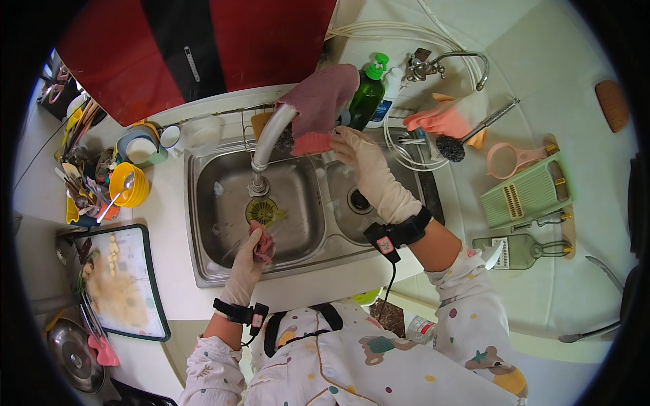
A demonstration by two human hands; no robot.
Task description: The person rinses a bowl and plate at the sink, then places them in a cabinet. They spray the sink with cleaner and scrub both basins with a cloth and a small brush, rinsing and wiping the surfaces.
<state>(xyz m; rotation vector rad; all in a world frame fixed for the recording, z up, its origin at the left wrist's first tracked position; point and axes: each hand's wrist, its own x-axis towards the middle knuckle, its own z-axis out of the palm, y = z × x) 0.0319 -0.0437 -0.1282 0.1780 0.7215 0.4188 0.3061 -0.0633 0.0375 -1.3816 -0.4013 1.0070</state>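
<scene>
In a gloved grip, my left hand has a crumpled pink cloth over the front of the left sink basin. Beyond it, a curved metal faucet points down into that basin, above a yellow-green drain strainer. A mauve and pink cloth drapes over the faucet's rear part. My right hand, also gloved, reaches over the smaller right basin. Its fingertips are at the draped cloth's right edge; whether they grip anything there is hidden.
A green pump bottle and a white bottle stand behind the sink. Stacked yellow bowls and a cutting board are at left. A scrubber, rubber gloves and graters hang on the right wall.
</scene>
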